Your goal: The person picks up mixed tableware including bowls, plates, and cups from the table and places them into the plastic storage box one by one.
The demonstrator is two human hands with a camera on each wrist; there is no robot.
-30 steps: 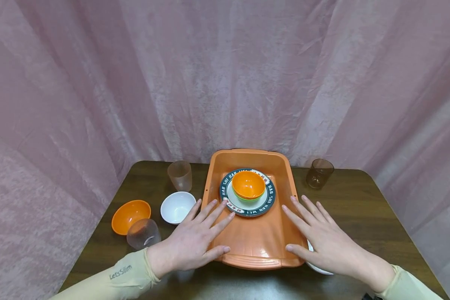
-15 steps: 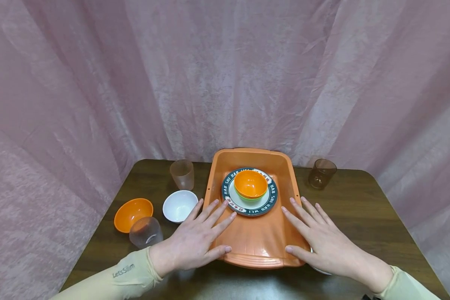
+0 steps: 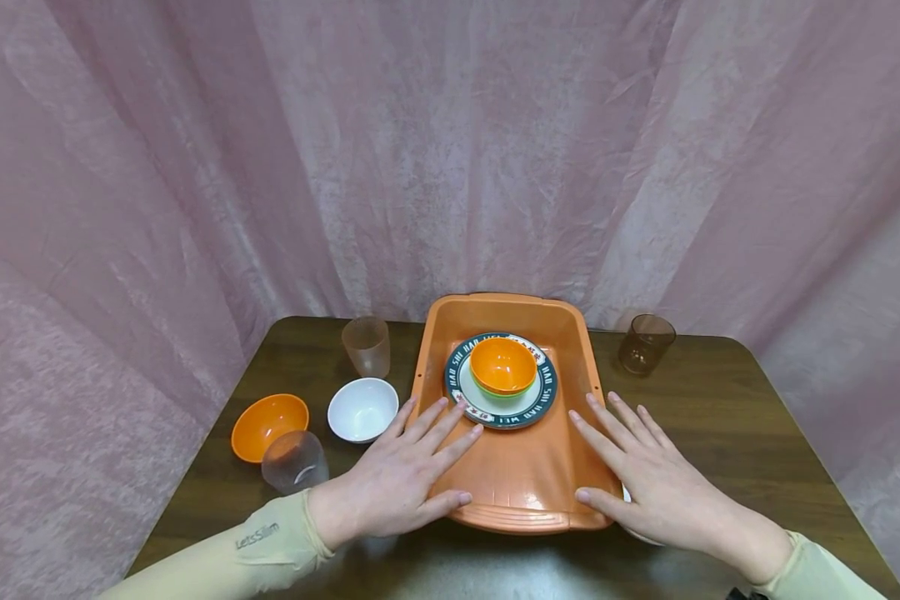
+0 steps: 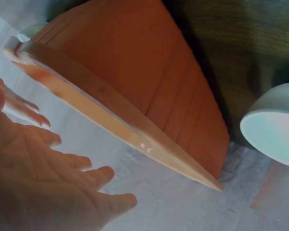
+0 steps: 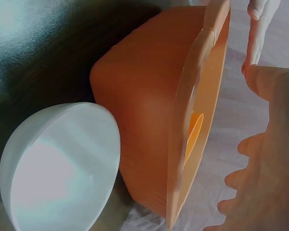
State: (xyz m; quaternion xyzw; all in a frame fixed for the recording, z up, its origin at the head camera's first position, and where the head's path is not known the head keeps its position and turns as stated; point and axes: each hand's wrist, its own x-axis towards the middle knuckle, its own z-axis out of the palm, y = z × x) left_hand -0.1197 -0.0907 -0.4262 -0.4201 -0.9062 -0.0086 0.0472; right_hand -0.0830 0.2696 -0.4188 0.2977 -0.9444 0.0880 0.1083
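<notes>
Left hand (image 3: 396, 482) and right hand (image 3: 648, 485) were splayed, empty; at twelve o'clock, the orange rectangular plastic basin (image 3: 519, 471) risked being tipped by uneven pressing.

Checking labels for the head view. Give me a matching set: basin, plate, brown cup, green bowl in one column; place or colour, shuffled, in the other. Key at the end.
Column one
1. basin
2. plate
3. brown cup
4. green bowl

Column two
A. on the plate, under an orange bowl
B. on the table, right of the basin
C. orange, with crockery inside
D. in the basin, teal rim with white lettering

Pairs: 1-C, 2-D, 3-B, 4-A
</notes>
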